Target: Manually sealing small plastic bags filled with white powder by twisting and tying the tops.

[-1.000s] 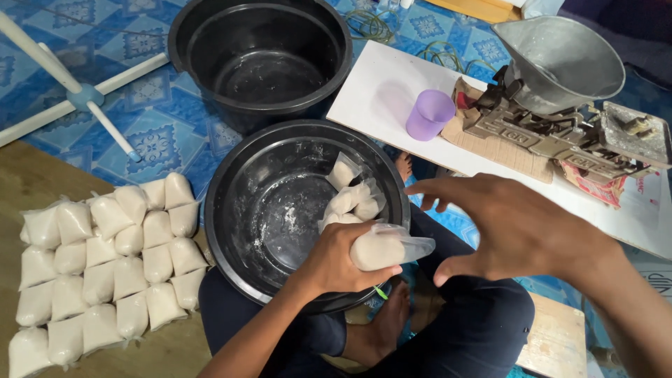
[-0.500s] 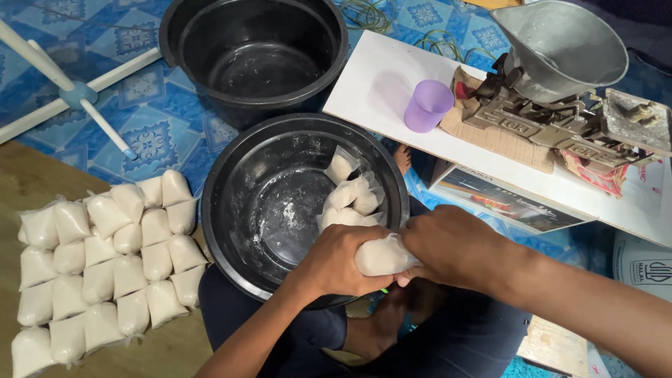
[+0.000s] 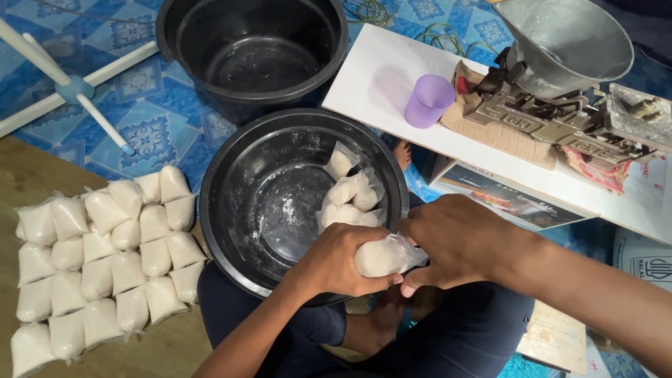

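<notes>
My left hand (image 3: 337, 260) grips a small clear plastic bag of white powder (image 3: 381, 256) from the left, over the near rim of a black bowl (image 3: 238, 241). My right hand (image 3: 458, 239) pinches the bag's open top on the right side. Inside the bowl, near its right wall, lie several more filled bags (image 3: 350, 192). Both hands touch the same bag.
Several sealed white bags (image 3: 98, 255) lie in rows on a wooden board at the left. A large black pot (image 3: 252, 49) stands behind the bowl. On a white board at the right sit a purple cup (image 3: 428, 100) and a metal balance scale (image 3: 560, 77). White plastic rods (image 3: 77, 91) lie on a blue patterned mat.
My right hand came down from above the bag and closed on its open top. The bag's loose top is now gathered between both hands.
</notes>
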